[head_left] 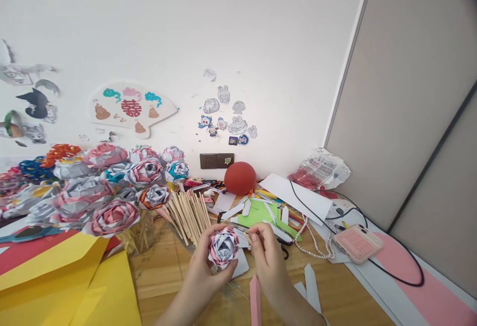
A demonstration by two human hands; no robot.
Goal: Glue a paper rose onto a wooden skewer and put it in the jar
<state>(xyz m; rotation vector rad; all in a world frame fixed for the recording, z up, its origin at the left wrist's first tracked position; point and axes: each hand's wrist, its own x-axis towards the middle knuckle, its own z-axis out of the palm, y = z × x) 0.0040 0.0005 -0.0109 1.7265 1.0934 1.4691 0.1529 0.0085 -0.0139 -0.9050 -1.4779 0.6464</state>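
Observation:
My left hand (201, 266) is wrapped round a small paper flower (224, 247) with pale blue-white and pink folded petals, its face turned up toward me. Just right of the flower, my right hand (267, 255) is closed in a pinch. A small tan tip shows at its fingertips, too small to name. Below the hands lies a pink pointed paper strip (255, 300). White paper strips (312, 286) lie to the right of my right wrist. Behind my left hand stands a bundle of wooden sticks (189, 214).
Finished paper flowers (112, 216) crowd the left side. Yellow paper (74, 286) lies in front of them. At the back are a red balloon (240, 178) and green paper scraps (259, 212). A pearl string (315, 249), black cable (417, 271) and phone (358, 242) lie right.

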